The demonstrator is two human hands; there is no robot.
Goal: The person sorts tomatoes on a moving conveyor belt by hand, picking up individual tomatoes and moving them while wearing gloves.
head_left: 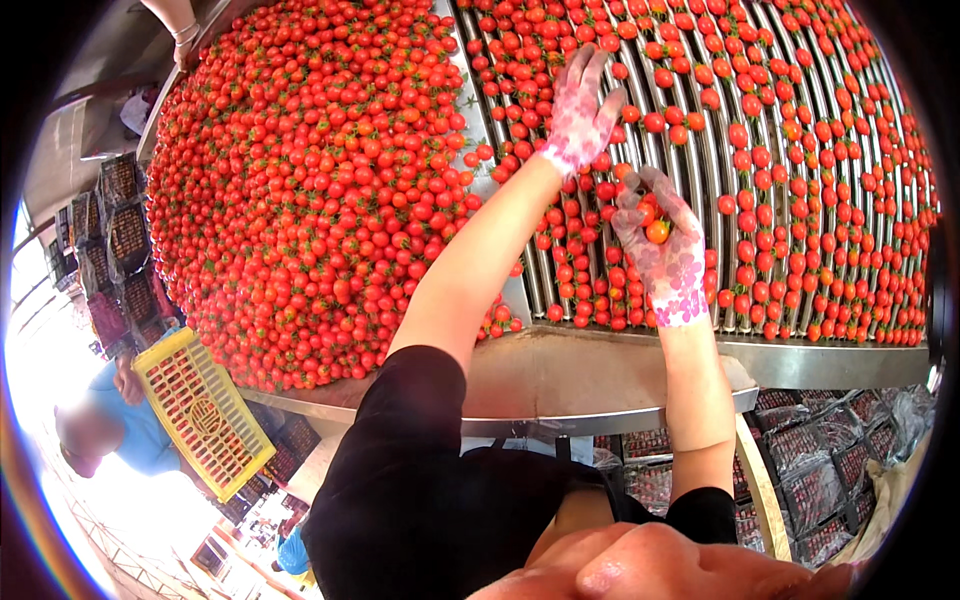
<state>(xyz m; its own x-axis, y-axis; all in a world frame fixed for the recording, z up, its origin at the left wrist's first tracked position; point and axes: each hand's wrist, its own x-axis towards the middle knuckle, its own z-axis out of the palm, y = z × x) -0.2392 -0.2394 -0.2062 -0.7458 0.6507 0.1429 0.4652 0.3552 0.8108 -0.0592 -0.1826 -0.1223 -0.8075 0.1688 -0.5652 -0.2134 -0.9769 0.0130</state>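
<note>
My left hand [582, 112], in a pink-and-white patterned glove with dirty fingertips, reaches far over the metal rollers [686, 165]. Its fingers are stretched out above the cherry tomatoes, and I see nothing held in it. Closer to me, my right hand [668, 248], gloved in a pink flower pattern, is turned palm up with its fingers curled. In its palm lie a few cherry tomatoes, among them an orange one [657, 232]. Red cherry tomatoes [600, 290] sit in rows between the rollers around both hands.
A great heap of cherry tomatoes [320, 190] fills the left side, beside a metal strip [480, 130]. A metal ledge [570, 375] borders the near side. At left, a person [135, 415] carries a yellow crate [205, 415]. Packed crates [815, 480] stand below right. Another person's arm [178, 20] shows upper left.
</note>
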